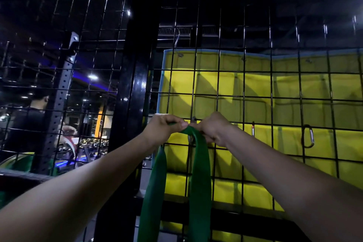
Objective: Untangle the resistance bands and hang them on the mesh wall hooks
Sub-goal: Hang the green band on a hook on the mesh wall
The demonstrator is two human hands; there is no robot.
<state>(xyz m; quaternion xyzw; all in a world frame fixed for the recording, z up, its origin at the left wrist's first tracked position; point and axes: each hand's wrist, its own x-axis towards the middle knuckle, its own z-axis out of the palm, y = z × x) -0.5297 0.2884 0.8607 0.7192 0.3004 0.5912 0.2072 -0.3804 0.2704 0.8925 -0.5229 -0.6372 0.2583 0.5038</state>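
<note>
A wide green resistance band (198,173) hangs in two strands in front of the black mesh wall (243,76). My left hand (164,125) pinches its top fold from the left. My right hand (212,128) grips the same fold from the right. Between the two hands a small metal hook (193,119) sticks out of the mesh, right at the band's top. Whether the band sits on the hook I cannot tell; the fingers hide it.
A carabiner (308,136) and a small clip (253,128) hang on the mesh to the right. Yellow padding (284,88) lies behind the mesh. A thick black post (135,76) stands left of the hands. Behind the left mesh is a person (27,118) and gym equipment.
</note>
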